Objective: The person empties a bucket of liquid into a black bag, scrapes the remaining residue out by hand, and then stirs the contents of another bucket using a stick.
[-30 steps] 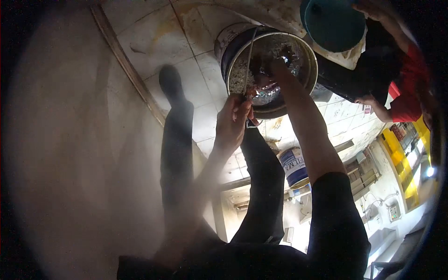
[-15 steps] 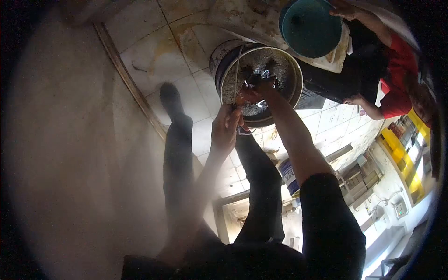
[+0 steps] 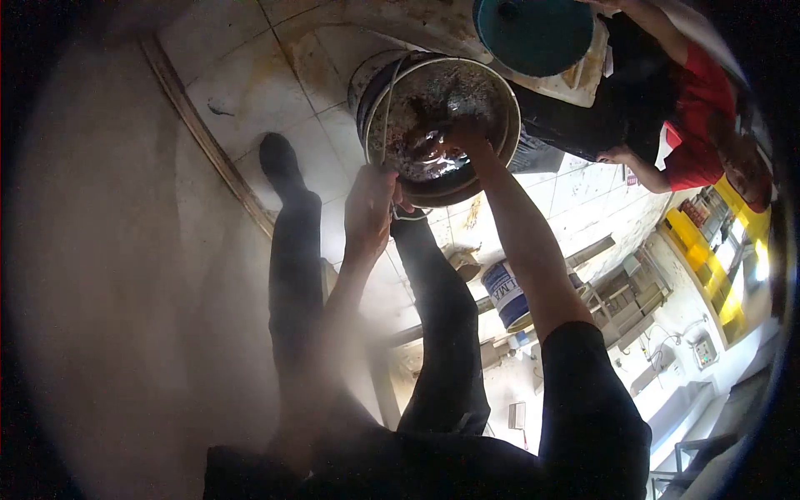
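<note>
a co-worker (image 3: 702, 125) in red sits at upper right, beside a teal basin (image 3: 533, 40). the bucket (image 3: 361, 96) is at upper center, its mouth facing the camera, dark wet contents (image 3: 433, 90) inside. the left hand (image 3: 367, 212) pinches the wire handle (image 3: 384, 125) by the rim; a firm grip there steadies the bucket. the right hand (image 3: 468, 137) reaches inside, finger state unclear; slow, low strokes limit splashing.
</note>
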Available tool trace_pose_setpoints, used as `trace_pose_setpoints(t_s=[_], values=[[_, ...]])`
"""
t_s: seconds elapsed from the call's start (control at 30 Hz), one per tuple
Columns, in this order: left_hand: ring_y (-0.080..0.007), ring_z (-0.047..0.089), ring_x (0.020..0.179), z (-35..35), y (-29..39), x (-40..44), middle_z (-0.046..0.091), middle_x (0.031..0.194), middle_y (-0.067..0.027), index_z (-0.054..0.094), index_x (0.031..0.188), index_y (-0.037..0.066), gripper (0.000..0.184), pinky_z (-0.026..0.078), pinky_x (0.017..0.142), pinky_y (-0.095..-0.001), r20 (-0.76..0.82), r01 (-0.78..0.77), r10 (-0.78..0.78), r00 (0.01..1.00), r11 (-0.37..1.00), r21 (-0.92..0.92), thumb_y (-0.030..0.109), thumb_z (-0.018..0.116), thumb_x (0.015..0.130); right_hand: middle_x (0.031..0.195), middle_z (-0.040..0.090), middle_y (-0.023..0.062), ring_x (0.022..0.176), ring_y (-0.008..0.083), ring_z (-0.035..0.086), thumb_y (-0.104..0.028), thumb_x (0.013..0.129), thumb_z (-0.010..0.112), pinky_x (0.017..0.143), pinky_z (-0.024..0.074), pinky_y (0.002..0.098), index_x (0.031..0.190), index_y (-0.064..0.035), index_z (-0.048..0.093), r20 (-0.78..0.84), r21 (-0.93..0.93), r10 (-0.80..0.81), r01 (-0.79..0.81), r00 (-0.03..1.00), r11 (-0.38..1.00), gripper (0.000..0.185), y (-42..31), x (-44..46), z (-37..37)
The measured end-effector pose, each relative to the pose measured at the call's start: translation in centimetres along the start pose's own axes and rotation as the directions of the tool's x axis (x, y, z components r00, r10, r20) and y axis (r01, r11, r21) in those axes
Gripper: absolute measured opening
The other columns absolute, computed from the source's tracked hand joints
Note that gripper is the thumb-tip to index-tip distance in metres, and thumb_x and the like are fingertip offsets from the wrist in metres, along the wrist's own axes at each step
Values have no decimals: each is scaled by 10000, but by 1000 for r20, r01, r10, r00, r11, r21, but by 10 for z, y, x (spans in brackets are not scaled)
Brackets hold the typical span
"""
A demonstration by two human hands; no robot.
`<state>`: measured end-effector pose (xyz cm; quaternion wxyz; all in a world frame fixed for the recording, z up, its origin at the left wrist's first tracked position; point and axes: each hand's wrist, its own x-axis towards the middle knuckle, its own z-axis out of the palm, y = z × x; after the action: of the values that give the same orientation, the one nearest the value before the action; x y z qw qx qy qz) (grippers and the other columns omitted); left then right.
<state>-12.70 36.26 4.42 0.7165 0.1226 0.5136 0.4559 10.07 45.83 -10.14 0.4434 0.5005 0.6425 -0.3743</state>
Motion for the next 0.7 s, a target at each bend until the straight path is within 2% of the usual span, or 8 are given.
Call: trace_pose_setpoints(t_s=[0.03,0.1,0.2,0.27,0.33,0.5,0.6,0.7], values=[[-109,593,569,1,3,2,520,678,-21,499,969,36,286,339,433,-200,6,4,-4,1000,1000,5,321,509,946,1123,612,183,1054,336,578,-440,707,641,958,423,444,1081,-133,654,2,4,25,-25,1000,1000,484,2,6,12],[-157,503,672,3,10,-1,476,746,-71,492,933,18,117,489,598,-309,-27,87,-89,996,995,-57,133,512,940,1134,605,177,1066,332,569,-433,716,635,963,417,443,1083,-136,654,-8,23,30,-29,1000,999,473,9,24,39],[-145,489,689,7,16,-1,478,759,-71,493,937,14,105,499,600,-314,-63,137,-138,988,990,-20,118,495,945,1152,596,170,1085,325,556,-422,729,624,970,408,440,1086,-139,654,-12,41,14,-14,1000,999,456,13,51,75],[-137,487,678,2,8,1,481,762,-71,492,936,9,94,498,595,-303,-22,60,-60,998,998,-24,99,472,952,1164,590,165,1098,321,547,-414,737,617,975,402,439,1088,-142,654,-20,47,1,-1,1000,999,446,9,64,92],[-130,485,671,2,6,0,479,760,-68,482,944,4,93,499,594,-292,-1,42,-43,999,997,-67,94,462,956,1176,584,160,1110,316,538,-407,746,611,980,397,437,1090,-144,654,-40,61,-18,21,999,998,435,4,77,102],[-112,497,646,9,11,-1,486,741,-56,474,962,-2,111,498,555,-278,-43,83,-83,996,996,11,108,464,960,1205,568,147,1141,305,516,-388,767,593,992,382,433,1095,-150,653,-124,73,-54,63,991,995,410,-7,106,102],[-113,502,625,9,10,0,494,733,-58,467,965,-9,118,498,556,-278,-10,79,-79,997,996,39,109,464,960,1223,559,139,1160,299,503,-377,780,583,1000,373,431,1098,-153,653,-223,94,8,13,975,995,395,-11,120,92],[-115,501,613,8,9,0,492,717,-58,469,964,-8,118,495,555,-274,-21,59,-59,998,998,7,110,461,961,1241,550,131,1179,292,490,-366,793,573,1007,365,429,1102,-157,653,-316,189,155,-98,936,977,381,-14,127,63]])
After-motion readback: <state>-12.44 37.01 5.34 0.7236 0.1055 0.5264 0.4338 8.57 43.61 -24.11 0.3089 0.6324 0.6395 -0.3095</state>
